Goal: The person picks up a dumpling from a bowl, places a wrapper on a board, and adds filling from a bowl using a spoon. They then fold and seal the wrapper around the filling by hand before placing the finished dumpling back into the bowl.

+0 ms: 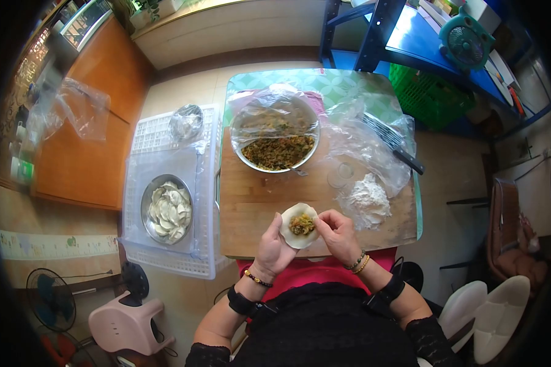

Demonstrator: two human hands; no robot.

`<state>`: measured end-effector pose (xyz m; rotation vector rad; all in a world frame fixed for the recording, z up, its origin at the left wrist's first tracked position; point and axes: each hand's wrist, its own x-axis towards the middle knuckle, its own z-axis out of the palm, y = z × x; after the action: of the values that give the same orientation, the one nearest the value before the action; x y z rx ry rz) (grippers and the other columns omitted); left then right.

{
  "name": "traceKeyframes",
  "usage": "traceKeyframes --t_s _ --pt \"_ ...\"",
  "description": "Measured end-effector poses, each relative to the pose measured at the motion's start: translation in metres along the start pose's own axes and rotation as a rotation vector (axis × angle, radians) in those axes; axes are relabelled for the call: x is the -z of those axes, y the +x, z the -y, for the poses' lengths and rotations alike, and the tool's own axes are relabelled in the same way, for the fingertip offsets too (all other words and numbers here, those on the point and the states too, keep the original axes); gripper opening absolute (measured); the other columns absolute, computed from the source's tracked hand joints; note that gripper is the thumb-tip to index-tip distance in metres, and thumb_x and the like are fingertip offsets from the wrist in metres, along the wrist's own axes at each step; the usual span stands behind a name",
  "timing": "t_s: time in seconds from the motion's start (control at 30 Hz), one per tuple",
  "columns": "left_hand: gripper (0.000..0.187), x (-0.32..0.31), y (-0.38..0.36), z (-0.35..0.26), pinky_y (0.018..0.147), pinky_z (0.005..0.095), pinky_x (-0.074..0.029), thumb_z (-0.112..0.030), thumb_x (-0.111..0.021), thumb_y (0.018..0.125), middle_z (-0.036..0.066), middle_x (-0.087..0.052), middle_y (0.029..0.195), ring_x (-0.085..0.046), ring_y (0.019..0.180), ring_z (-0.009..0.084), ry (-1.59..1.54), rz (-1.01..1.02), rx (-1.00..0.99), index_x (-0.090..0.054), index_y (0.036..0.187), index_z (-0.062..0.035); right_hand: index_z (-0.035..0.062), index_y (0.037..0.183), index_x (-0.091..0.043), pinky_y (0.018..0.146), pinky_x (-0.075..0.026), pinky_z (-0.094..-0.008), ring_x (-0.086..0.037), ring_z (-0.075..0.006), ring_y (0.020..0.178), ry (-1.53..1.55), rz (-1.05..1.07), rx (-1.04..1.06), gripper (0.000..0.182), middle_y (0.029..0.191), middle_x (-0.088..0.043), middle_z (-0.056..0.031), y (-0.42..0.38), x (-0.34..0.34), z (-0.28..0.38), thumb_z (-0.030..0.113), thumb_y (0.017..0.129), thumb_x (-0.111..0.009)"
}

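Note:
A round dumpling wrapper [292, 239] lies open with a mound of chopped filling [302, 224] at its centre. My left hand [274, 246] supports it from below and the left, the thumb along its edge. With thumb and fingers, my right hand [338, 235] pinches the wrapper's right rim. Beyond them stands a metal bowl of filling [278, 151], its far half covered by plastic film and a utensil handle showing at the near rim. Right of the bowl, a heap of white flour [370, 200] sits on the wooden board [257, 211].
Left of the board, a metal bowl of dumpling wrappers or folded dumplings [170, 208] rests on a white plastic crate [203, 244]. A black-handled tool [408, 161] lies on plastic bags at the right. A pink stool [125, 321] and a fan [51, 298] stand lower left.

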<state>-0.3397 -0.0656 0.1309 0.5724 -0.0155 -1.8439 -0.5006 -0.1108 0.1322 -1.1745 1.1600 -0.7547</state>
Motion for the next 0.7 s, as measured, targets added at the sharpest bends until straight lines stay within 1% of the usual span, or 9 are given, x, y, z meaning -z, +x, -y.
traceKeyframes --t_s 0.13,0.17,0.2,0.27,0.33,0.4,0.63,0.7 --pt "0.058 0.003 0.000 0.002 0.107 0.0449 -0.039 -0.045 -0.025 0.104 0.012 -0.050 0.136 -0.048 0.126 0.0272 0.082 -0.033 0.003 -0.041 0.139 -0.0021 -0.0009 0.092 -0.065 0.061 -0.050 -0.0241 -0.060 -0.0058 0.067 -0.084 -0.010 0.063 0.015 0.075 -0.067 -0.0032 0.000 0.000 0.002 0.014 0.091 -0.065" --pt "0.058 0.004 0.000 0.002 0.106 0.0446 -0.040 -0.046 -0.025 0.104 0.012 -0.052 0.134 -0.050 0.125 0.0269 0.115 -0.043 0.003 -0.043 0.137 -0.0018 -0.0009 0.092 -0.065 0.060 -0.050 -0.0248 -0.061 -0.0069 0.066 -0.134 -0.019 0.096 0.015 0.074 -0.067 -0.0050 0.000 -0.001 0.005 0.014 0.090 -0.065" --pt "0.058 0.003 0.000 0.002 0.106 0.0446 -0.040 -0.046 -0.025 0.104 0.012 -0.052 0.134 -0.050 0.125 0.0269 0.114 -0.043 0.002 -0.043 0.137 -0.0018 -0.0009 0.092 -0.065 0.060 -0.050 -0.0256 -0.062 -0.0080 0.065 -0.184 -0.027 0.130 0.014 0.074 -0.068 -0.0069 -0.001 -0.001 0.008 0.013 0.089 -0.065" --pt "0.061 0.000 -0.003 0.001 0.109 0.0456 -0.037 -0.047 -0.025 0.104 0.015 -0.051 0.134 -0.048 0.126 0.0287 0.188 -0.075 0.006 -0.044 0.136 0.0014 -0.0009 0.092 -0.066 0.060 -0.051 -0.0263 -0.063 -0.0093 0.065 -0.215 -0.024 0.133 0.014 0.074 -0.068 -0.0083 -0.002 0.000 0.013 0.013 0.089 -0.065" --pt "0.061 0.002 -0.003 0.001 0.108 0.0450 -0.038 -0.047 -0.025 0.104 0.015 -0.053 0.133 -0.049 0.125 0.0284 0.196 -0.070 0.023 -0.045 0.135 0.0014 -0.0010 0.091 -0.066 0.059 -0.051 -0.0270 -0.064 -0.0105 0.065 -0.246 -0.022 0.136 0.014 0.074 -0.069 -0.0098 -0.003 0.000 0.014 0.012 0.089 -0.066" --pt "0.060 0.003 -0.005 0.001 0.108 0.0443 -0.038 -0.047 -0.026 0.104 0.014 -0.054 0.131 -0.050 0.124 0.0281 0.204 -0.065 0.040 -0.046 0.134 0.0014 -0.0008 0.094 -0.065 0.060 -0.051 -0.0276 -0.065 -0.0116 0.066 -0.279 -0.011 0.187 0.014 0.075 -0.069 -0.0109 -0.002 0.001 0.011 0.011 0.088 -0.066" --pt "0.065 0.007 -0.008 -0.002 0.107 0.0440 -0.039 -0.049 -0.026 0.103 0.017 -0.054 0.130 -0.052 0.123 0.0281 0.212 -0.020 0.114 -0.048 0.131 0.0048 -0.0028 0.102 -0.063 0.062 -0.052 -0.0273 -0.065 -0.0110 0.068 -0.239 0.024 0.083 0.019 0.078 -0.070 -0.0107 -0.003 0.007 0.008 0.010 0.088 -0.067" --pt "0.066 0.010 -0.009 -0.001 0.107 0.0440 -0.039 -0.050 -0.025 0.103 0.018 -0.054 0.130 -0.052 0.123 0.0282 0.223 -0.020 0.124 -0.048 0.130 0.0054 -0.0037 0.102 -0.063 0.062 -0.051 -0.0254 -0.064 -0.0088 0.069 -0.125 0.098 0.021 0.021 0.080 -0.070 -0.0086 -0.001 0.011 -0.005 0.012 0.088 -0.067"
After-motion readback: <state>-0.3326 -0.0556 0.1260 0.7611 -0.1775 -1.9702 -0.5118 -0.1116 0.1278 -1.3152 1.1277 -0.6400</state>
